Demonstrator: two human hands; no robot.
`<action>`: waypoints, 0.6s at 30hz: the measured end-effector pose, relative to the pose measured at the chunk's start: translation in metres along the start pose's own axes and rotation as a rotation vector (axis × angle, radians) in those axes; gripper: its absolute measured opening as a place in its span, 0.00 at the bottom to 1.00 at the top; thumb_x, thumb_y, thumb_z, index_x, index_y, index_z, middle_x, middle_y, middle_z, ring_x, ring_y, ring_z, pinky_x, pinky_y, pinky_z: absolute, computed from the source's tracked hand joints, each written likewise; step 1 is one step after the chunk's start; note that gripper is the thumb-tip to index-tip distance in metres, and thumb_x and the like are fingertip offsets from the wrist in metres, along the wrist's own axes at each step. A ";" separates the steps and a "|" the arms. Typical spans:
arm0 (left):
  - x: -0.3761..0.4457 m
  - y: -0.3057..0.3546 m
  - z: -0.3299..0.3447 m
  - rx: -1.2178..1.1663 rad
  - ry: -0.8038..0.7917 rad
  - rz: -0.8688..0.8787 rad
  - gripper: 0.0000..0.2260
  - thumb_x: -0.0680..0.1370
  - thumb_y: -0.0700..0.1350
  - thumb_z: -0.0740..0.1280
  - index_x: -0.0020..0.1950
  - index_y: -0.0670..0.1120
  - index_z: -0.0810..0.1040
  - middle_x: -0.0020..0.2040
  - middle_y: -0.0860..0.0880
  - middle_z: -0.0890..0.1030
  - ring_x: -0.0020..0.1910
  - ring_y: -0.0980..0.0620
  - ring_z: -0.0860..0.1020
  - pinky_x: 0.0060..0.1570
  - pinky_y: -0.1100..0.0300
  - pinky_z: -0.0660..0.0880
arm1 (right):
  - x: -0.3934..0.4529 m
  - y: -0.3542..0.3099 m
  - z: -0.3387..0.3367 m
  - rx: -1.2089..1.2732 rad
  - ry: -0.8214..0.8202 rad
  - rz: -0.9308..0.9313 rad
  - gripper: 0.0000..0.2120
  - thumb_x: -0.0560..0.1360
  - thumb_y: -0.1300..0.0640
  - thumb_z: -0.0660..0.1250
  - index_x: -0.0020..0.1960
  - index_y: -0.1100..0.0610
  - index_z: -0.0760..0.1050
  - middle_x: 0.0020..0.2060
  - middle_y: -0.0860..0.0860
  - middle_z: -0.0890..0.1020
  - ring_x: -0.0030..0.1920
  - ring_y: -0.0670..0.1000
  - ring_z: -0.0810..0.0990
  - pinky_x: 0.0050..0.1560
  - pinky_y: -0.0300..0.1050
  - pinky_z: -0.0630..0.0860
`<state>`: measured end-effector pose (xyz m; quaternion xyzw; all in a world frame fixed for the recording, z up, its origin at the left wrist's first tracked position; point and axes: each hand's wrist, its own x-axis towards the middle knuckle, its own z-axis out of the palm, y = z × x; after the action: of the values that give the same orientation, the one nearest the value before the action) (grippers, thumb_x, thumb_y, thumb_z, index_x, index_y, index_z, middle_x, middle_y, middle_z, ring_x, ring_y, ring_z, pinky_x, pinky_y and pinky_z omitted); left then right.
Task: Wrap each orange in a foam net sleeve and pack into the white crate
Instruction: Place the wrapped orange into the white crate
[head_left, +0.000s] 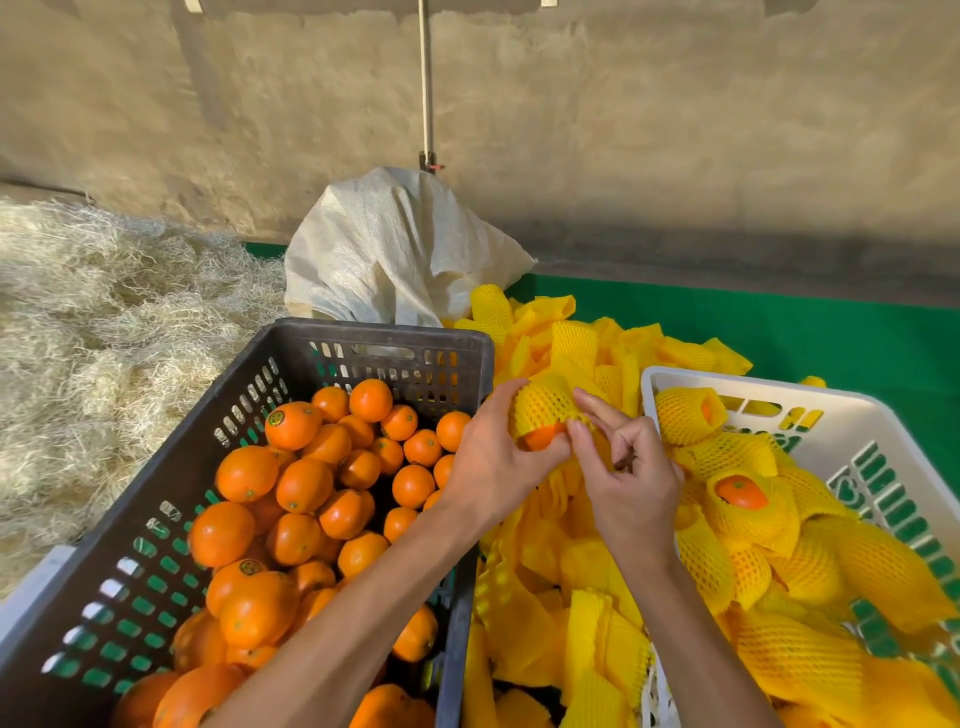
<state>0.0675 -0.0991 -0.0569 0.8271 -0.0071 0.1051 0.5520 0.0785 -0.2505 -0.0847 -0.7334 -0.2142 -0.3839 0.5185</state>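
Two hands are meeting over the gap between the crates, both working on one orange (541, 435) that is sitting most of the way inside a yellow foam net sleeve (545, 405). The left hand (493, 467) is curling round the fruit and sleeve from the near side, thumb pressing by the bare end of the orange. The right hand (631, 483) is pinching the sleeve's lower edge with thumb and forefinger while its other fingers are lying loosely bent.

To the left of the left hand, the dark crate (363, 338) is holding the heap of bare oranges (304, 486). Between and beyond the hands, loose sleeves (571, 338) are lying in a pile. To the right of the right hand, the white crate (769, 387) is filling with wrapped oranges (740, 493).

The fruit is likely feeling firm, fairly heavy and smooth, so cupping it round its widest part should be keeping it steady. The sleeve is looking light, soft and stretchy; taking it by its open rim and drawing it over the exposed end seems the sensible grip, gently, since foam mesh probably tears if yanked.
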 end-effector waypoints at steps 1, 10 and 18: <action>0.001 0.000 0.000 0.025 -0.012 0.029 0.32 0.74 0.56 0.77 0.74 0.51 0.69 0.64 0.51 0.79 0.61 0.52 0.79 0.58 0.51 0.80 | 0.000 0.002 -0.001 -0.049 -0.043 -0.035 0.20 0.79 0.60 0.72 0.40 0.54 0.61 0.64 0.50 0.83 0.63 0.43 0.81 0.47 0.34 0.78; -0.007 -0.005 0.002 0.077 -0.108 0.094 0.32 0.72 0.60 0.76 0.74 0.62 0.69 0.69 0.55 0.73 0.67 0.58 0.73 0.66 0.55 0.76 | 0.004 0.000 -0.003 -0.167 -0.035 -0.095 0.16 0.84 0.56 0.64 0.39 0.60 0.67 0.60 0.50 0.82 0.61 0.39 0.81 0.47 0.24 0.72; 0.002 0.002 0.010 -0.072 -0.052 -0.261 0.29 0.72 0.63 0.73 0.68 0.52 0.69 0.49 0.54 0.81 0.36 0.61 0.80 0.30 0.67 0.73 | 0.003 0.000 -0.001 -0.211 0.004 -0.220 0.16 0.83 0.60 0.66 0.38 0.61 0.69 0.60 0.57 0.84 0.64 0.44 0.81 0.50 0.34 0.80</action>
<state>0.0709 -0.1091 -0.0588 0.8031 0.0823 0.0107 0.5900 0.0802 -0.2518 -0.0824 -0.7552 -0.2506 -0.4602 0.3938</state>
